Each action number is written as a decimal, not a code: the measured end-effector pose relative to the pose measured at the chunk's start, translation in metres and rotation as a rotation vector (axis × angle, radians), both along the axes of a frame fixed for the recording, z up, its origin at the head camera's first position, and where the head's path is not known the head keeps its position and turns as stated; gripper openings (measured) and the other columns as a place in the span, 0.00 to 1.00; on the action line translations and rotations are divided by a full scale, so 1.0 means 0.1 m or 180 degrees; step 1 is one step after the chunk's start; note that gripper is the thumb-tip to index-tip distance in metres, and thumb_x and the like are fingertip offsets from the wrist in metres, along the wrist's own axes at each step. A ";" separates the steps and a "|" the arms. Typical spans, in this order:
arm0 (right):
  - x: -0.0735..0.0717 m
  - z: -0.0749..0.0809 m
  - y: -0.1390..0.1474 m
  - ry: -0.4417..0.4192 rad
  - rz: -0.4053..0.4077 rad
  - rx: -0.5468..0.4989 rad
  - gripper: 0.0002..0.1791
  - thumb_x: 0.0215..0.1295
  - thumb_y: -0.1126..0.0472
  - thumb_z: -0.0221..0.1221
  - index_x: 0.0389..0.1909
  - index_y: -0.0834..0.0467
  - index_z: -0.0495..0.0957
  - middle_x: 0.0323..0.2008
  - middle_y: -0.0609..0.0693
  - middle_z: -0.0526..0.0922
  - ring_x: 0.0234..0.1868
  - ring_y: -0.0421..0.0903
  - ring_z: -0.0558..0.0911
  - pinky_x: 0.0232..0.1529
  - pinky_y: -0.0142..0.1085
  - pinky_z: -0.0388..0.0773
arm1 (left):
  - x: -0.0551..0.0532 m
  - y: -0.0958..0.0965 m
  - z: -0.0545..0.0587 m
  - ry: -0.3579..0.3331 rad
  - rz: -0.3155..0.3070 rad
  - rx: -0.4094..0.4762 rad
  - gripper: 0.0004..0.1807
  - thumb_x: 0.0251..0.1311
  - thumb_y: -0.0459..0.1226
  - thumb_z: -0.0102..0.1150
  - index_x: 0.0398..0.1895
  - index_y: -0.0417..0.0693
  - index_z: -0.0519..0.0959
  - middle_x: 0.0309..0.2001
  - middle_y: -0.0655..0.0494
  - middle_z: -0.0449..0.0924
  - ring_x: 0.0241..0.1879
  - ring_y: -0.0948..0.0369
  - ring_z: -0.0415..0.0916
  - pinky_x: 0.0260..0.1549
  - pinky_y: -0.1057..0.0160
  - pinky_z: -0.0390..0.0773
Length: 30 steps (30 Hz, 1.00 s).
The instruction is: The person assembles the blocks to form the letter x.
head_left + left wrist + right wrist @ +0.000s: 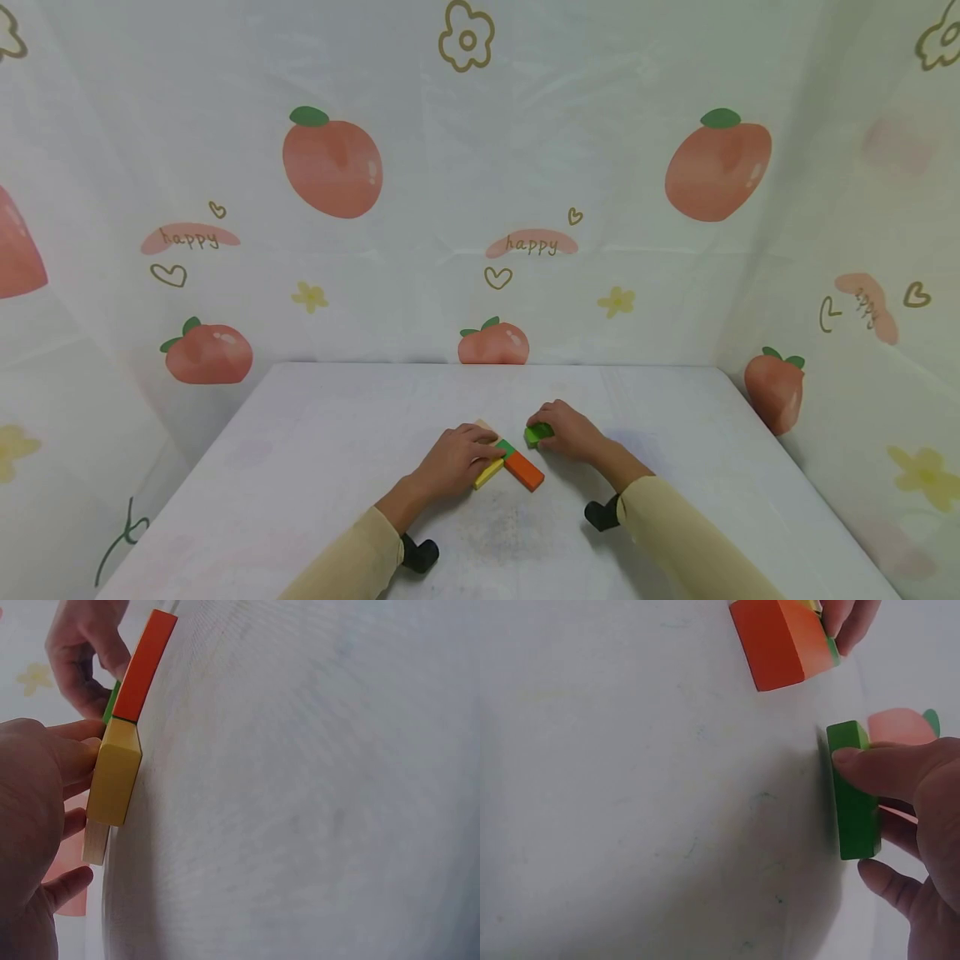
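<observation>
Several coloured wooden blocks lie joined on the table in the head view. My left hand (453, 460) is over their left side, with thumb and index finger at the small green block (506, 448) in the middle. An orange block (524, 472) runs from it toward the lower right. Beneath the left thumb, a yellow block (114, 780) points down-left, and a pale wood block (95, 841) shows beyond it. My right hand (572, 433) pinches a longer bright green block (853, 799), apart from the group. The left fingertips are partly hidden behind blocks.
The white table (337, 417) extends around the blocks, its back edge meeting a fruit-printed curtain (420, 292). Black wrist mounts (421, 555) sit below both wrists, close above the tabletop.
</observation>
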State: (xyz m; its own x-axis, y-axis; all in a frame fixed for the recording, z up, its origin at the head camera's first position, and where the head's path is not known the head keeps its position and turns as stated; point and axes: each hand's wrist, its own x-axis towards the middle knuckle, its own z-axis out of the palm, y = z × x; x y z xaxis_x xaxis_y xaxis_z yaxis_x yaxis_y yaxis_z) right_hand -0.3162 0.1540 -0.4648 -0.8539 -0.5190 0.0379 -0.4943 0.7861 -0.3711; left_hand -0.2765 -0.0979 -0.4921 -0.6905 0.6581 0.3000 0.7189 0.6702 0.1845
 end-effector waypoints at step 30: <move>-0.08 0.05 -0.10 -0.0281 0.0184 0.0007 0.15 0.56 0.66 0.70 0.46 0.55 0.84 0.43 0.46 0.80 0.44 0.45 0.72 0.49 0.42 0.73 | 0.00 0.01 0.01 -0.0049 0.0046 -0.0036 0.15 0.69 0.41 0.55 0.55 0.62 0.83 0.56 0.59 0.78 0.58 0.57 0.71 0.51 0.53 0.72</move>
